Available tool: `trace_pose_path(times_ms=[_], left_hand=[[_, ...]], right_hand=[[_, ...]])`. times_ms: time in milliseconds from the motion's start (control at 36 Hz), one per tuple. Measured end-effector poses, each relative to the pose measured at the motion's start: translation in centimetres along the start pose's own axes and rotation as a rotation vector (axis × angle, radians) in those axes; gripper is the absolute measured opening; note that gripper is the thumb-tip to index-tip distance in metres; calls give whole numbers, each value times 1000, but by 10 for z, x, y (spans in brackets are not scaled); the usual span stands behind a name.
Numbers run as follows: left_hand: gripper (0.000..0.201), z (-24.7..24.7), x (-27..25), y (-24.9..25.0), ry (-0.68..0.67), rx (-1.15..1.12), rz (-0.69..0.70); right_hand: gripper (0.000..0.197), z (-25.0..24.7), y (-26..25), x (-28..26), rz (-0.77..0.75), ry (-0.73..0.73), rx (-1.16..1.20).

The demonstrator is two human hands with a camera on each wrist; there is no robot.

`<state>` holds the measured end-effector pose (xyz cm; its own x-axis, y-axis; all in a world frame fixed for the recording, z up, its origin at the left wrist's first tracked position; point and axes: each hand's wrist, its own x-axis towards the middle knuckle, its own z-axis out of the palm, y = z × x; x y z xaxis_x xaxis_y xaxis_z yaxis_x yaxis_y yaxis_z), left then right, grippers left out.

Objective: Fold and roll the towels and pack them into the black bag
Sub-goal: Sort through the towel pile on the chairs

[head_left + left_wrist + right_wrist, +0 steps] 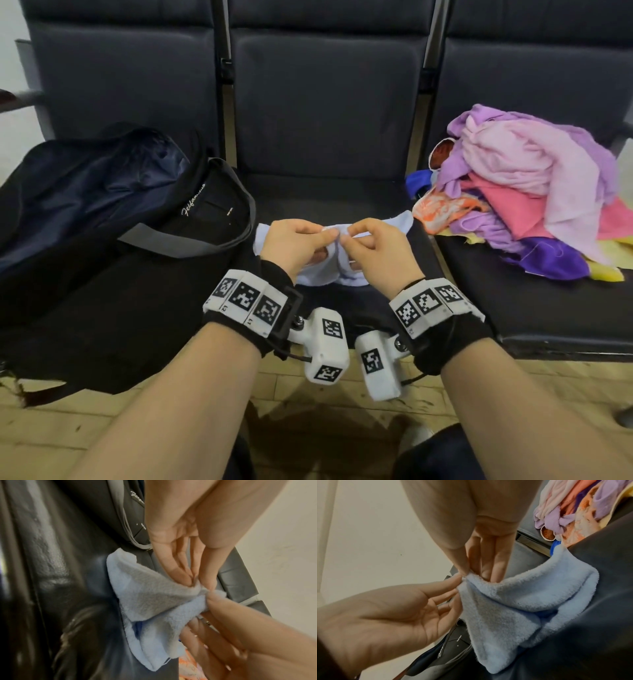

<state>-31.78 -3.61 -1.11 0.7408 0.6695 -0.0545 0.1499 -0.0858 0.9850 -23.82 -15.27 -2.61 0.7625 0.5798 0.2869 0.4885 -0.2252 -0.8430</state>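
Note:
A light blue towel (317, 274) lies bunched on the middle seat, its top edge lifted. My left hand (329, 238) pinches that raised edge between thumb and fingers, and my right hand (346, 240) pinches the same edge right beside it. In the left wrist view the left hand (199, 584) holds a corner of the towel (154, 608). In the right wrist view the right hand (468, 575) grips the towel (513, 608) where the left hand (458, 584) meets it. The black bag (102, 212) lies open on the left seat.
A heap of pink, purple, orange and yellow towels (531, 192) fills the right seat. The dark padded seat backs (325, 85) rise behind. Wooden floor (342, 428) shows below the seat edge, between my forearms.

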Motion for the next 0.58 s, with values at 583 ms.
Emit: trace_pose_path(times_ms=[583], left_hand=[[7, -1, -3, 5, -190, -194, -169]], right_hand=[[26, 1, 0, -5, 43, -51, -129]])
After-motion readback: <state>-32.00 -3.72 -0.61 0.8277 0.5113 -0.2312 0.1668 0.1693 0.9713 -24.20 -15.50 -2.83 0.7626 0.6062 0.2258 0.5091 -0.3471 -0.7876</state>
